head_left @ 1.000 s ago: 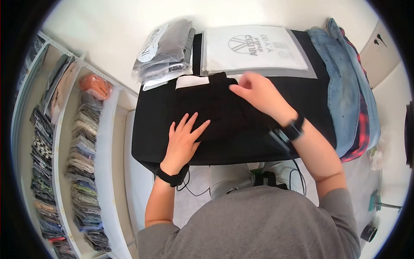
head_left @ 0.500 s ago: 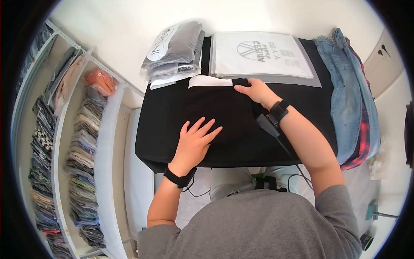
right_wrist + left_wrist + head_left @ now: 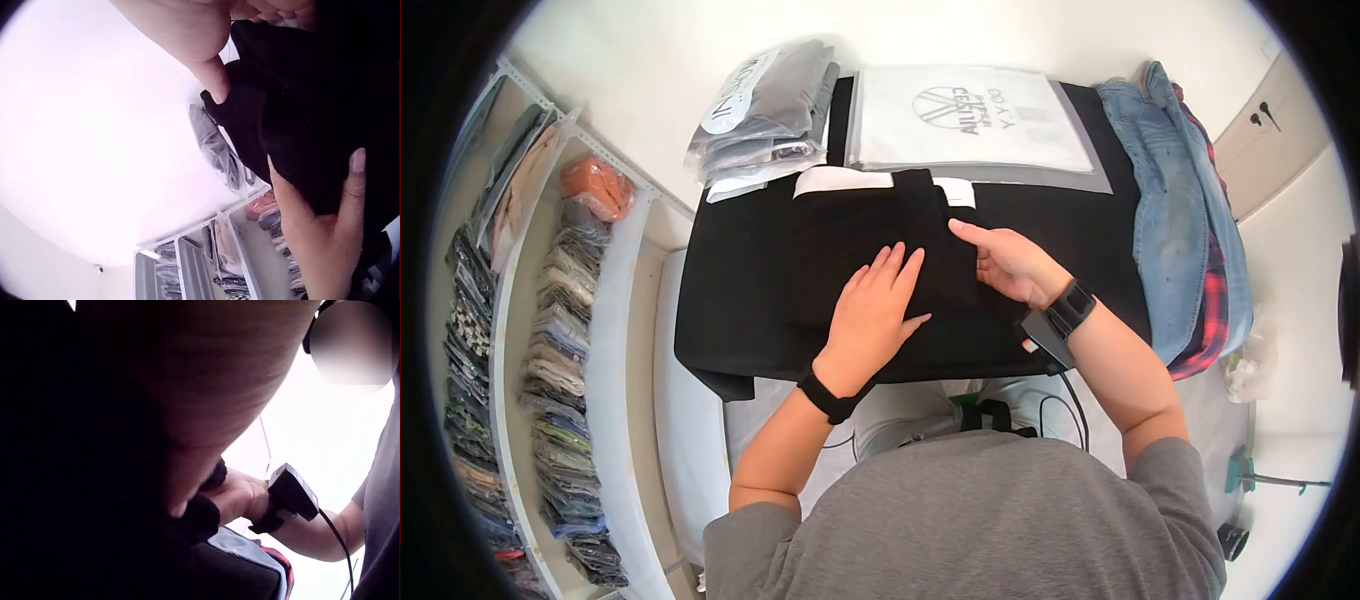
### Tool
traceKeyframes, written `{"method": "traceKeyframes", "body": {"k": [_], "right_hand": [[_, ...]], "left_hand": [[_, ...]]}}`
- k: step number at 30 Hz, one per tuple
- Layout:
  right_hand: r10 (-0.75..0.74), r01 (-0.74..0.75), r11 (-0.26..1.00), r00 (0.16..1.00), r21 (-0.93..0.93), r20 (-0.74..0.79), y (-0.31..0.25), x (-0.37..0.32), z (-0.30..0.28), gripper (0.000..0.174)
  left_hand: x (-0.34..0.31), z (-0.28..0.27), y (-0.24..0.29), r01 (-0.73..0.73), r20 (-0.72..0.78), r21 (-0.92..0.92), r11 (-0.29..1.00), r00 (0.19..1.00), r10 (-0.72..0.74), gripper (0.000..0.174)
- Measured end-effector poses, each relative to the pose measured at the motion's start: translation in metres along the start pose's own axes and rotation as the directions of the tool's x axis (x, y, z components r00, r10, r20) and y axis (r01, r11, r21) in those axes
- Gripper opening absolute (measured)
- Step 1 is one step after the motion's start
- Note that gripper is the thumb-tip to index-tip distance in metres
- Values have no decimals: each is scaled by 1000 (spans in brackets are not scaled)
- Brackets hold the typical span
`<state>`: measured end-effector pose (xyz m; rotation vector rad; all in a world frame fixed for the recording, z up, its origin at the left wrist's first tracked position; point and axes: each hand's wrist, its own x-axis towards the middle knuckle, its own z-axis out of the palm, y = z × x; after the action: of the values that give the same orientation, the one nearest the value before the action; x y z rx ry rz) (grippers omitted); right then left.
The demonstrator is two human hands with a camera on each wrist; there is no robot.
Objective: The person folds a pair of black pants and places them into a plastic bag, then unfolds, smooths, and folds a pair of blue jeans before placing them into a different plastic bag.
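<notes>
A folded black garment lies on the black-covered table, its white inner band showing along the far edge. My left hand rests palm down on the cloth, fingers spread. At the garment's right edge, my right hand holds a fold, thumb on top and fingers curled below. In the right wrist view the raised black cloth bunches under the right thumb. The left wrist view is mostly dark, with the right hand gripping cloth beyond. A white piece shows by the fold.
Bagged grey clothes are stacked at the back left, beside a pile of printed white bags. Blue jeans and a red plaid garment drape over the right edge. Shelves of packed clothes stand at left.
My right hand came down to the far right corner, took hold of the cloth, then moved nearer along the right edge. A black flap now splits the white band. The left hand shifted across the cloth.
</notes>
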<state>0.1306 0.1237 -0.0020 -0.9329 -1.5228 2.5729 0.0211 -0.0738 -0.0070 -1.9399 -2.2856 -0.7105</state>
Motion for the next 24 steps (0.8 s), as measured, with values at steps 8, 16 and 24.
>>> {"method": "traceKeyframes", "body": {"k": [8, 16, 24], "right_hand": [[31, -55, 987, 986, 150, 163, -11, 0, 17, 47], [37, -37, 999, 997, 0, 74, 4, 17, 13, 29], [-182, 183, 948, 983, 259, -28, -4, -53, -4, 23]], "left_hand": [[2, 6, 14, 3, -23, 106, 994, 1000, 0, 73], [-9, 12, 18, -60, -20, 137, 989, 998, 63, 74], [14, -63, 9, -181, -109, -273, 945, 982, 157, 42]]}}
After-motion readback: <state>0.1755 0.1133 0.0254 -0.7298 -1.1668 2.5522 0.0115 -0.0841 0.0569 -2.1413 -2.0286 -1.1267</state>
